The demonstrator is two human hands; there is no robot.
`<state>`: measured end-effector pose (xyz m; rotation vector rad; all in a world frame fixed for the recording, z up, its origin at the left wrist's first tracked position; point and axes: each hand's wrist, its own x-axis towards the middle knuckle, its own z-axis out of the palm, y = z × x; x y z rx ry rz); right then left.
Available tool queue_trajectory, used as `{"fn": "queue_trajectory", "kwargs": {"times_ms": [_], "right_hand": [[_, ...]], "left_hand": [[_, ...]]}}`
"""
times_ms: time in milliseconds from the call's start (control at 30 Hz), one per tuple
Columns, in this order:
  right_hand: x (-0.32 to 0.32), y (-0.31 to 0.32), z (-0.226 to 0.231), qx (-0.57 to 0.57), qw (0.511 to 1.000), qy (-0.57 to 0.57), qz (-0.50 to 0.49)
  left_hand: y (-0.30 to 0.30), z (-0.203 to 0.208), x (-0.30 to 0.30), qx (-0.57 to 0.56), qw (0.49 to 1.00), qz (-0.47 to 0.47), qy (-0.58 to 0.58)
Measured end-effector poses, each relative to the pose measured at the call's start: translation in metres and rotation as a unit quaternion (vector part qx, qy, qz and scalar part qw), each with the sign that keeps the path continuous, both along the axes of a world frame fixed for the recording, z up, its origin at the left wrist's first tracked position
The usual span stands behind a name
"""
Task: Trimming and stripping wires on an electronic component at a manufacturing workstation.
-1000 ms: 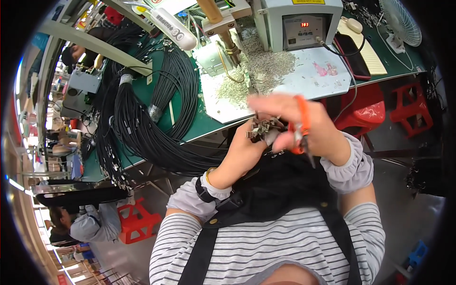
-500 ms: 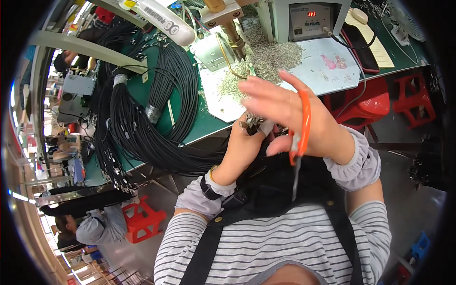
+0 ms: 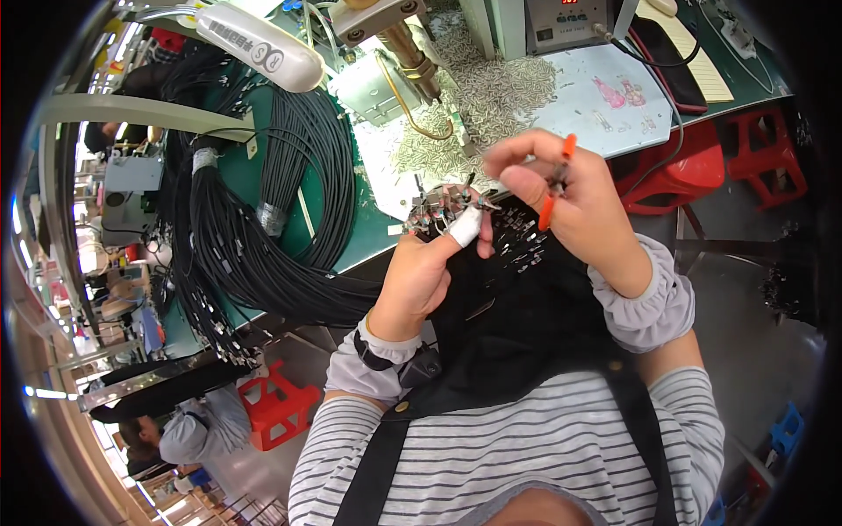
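Observation:
Close in front of my apron, my left hand (image 3: 423,273) is closed around a bunch of cable ends (image 3: 438,209) with small metal connectors. White tape wraps its thumb (image 3: 466,227). To the right, my right hand (image 3: 579,202) is raised with curled fingers, holding an orange-handled hand tool (image 3: 547,213). Much of the tool is hidden by the fingers, so its exact kind is unclear. Several small connector tips (image 3: 522,250) show against the dark area below and between the hands.
A heap of small metal pieces (image 3: 491,88) covers the plate under a bench press (image 3: 410,57). Thick black cable bundles (image 3: 237,237) lie left, hanging over the table edge. A control box (image 3: 574,31) and a phone (image 3: 667,66) sit back right. Red stools (image 3: 680,167) stand beyond the edge.
My left hand has turned and opened the bunch into view, showing its connector tips. My right hand has drawn in its stretched fingers, and the tool has swung round in it.

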<state>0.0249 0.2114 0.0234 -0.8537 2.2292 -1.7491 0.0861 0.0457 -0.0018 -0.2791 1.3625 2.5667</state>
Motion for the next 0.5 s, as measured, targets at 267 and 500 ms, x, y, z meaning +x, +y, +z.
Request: {"fn": "queue_trajectory", "kwargs": {"times_ms": [267, 500], "right_hand": [[0.005, -0.009, -0.038, 0.032, 0.993, -0.041, -0.101], [-0.005, -0.016, -0.031, 0.005, 0.986, -0.141, -0.084]], "left_hand": [[0.000, -0.005, -0.003, -0.133, 0.990, 0.026, 0.028], [0.004, -0.018, -0.008, -0.417, 0.871, 0.078, 0.246]]}}
